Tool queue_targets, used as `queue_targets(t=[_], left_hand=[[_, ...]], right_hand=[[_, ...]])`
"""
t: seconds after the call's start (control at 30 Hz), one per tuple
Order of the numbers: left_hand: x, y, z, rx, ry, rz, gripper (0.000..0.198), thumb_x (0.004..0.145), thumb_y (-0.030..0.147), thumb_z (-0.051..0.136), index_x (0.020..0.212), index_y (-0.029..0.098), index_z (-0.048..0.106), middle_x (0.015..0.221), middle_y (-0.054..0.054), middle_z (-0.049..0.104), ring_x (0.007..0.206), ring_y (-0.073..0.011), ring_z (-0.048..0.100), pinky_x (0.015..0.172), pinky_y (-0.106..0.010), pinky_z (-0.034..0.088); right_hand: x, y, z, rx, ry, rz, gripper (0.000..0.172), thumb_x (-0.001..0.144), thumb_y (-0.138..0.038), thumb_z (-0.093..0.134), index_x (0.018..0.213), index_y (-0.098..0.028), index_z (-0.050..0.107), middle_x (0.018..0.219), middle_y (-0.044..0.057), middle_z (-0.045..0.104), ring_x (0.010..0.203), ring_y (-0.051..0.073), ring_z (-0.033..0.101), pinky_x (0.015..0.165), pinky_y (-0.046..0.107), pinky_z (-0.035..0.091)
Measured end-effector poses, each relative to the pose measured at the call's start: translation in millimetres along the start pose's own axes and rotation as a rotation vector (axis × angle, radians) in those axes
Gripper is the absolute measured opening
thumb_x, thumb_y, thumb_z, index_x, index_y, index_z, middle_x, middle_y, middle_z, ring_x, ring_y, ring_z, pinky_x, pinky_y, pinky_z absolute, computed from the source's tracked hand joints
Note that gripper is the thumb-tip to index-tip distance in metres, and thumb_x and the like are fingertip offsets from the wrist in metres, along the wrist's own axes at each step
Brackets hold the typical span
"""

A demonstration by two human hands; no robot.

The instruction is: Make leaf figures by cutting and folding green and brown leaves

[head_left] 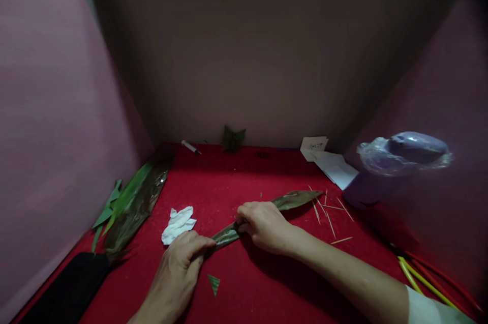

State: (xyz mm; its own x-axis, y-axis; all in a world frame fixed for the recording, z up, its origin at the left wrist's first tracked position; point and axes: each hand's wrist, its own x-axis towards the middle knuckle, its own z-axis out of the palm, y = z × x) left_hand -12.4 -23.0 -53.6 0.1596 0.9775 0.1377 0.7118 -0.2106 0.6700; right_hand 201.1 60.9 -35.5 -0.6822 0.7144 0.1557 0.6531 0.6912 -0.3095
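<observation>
A long brownish-green leaf [299, 199] lies slantwise over the red surface, its pointed tip toward the right. My left hand [179, 268] pinches its lower left end between thumb and fingers. Farther along, my right hand [263, 225] is closed on the leaf, fingers curled round its middle. Between the two hands a shiny stretch of the leaf shows. Just beyond my left hand sits a crumpled white tissue [178, 224]. A small triangular leaf scrap [214, 284] is on the surface near me.
Several toothpicks [328, 212] lie scattered at right, near a purple bin [366, 186] lined with plastic. Scissors [415, 273] with red and yellow handles rest nearby. More leaves [131, 207] and a black object [68, 288] are at left. A syringe [190, 147], folded leaf [233, 138] and papers [331, 166] are behind.
</observation>
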Motion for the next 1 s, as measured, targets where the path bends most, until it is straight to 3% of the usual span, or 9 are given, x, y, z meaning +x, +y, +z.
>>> queue_targets(t=[0.27, 0.43, 0.8, 1.0], left_hand=[[1, 7, -2.0, 0.054, -0.03, -0.017, 0.027, 0.084, 0.015, 0.04, 0.089, 0.017, 0.066, 0.078, -0.005, 0.059, 0.078, -0.0176, 0.055, 0.072, -0.033, 0.043], [0, 7, -2.5, 0.106, -0.075, 0.003, 0.031, 0.082, 0.011, 0.04, 0.091, 0.023, 0.067, 0.074, -0.002, 0.056, 0.074, -0.0166, 0.055, 0.067, -0.03, 0.043], [-1, 1, 1.6, 0.274, -0.07, 0.103, 0.032, 0.083, 0.014, 0.04, 0.097, 0.026, 0.067, 0.074, -0.003, 0.054, 0.071, -0.0183, 0.054, 0.064, -0.032, 0.042], [-3, 2, 3.4, 0.267, -0.04, 0.125, 0.027, 0.085, 0.019, 0.041, 0.097, 0.025, 0.065, 0.075, -0.003, 0.055, 0.071, -0.0178, 0.056, 0.065, -0.031, 0.044]], right_hand=[[0, 3, -2, -0.003, -0.008, -0.014, 0.006, 0.077, -0.021, 0.062, 0.08, -0.02, 0.057, 0.079, -0.001, 0.062, 0.07, 0.013, 0.054, 0.057, 0.025, 0.023], [3, 8, -4, -0.014, -0.019, -0.008, 0.008, 0.077, -0.024, 0.063, 0.082, -0.02, 0.058, 0.08, 0.0, 0.062, 0.07, 0.014, 0.053, 0.057, 0.025, 0.024], [-18, 38, -45, 0.001, -0.106, 0.022, 0.006, 0.076, -0.013, 0.057, 0.078, -0.018, 0.06, 0.08, 0.002, 0.06, 0.073, 0.016, 0.052, 0.059, 0.024, 0.028], [-19, 55, -48, 0.051, -0.102, 0.079, 0.008, 0.081, -0.018, 0.055, 0.078, -0.018, 0.062, 0.079, 0.002, 0.061, 0.072, 0.015, 0.052, 0.06, 0.023, 0.03]])
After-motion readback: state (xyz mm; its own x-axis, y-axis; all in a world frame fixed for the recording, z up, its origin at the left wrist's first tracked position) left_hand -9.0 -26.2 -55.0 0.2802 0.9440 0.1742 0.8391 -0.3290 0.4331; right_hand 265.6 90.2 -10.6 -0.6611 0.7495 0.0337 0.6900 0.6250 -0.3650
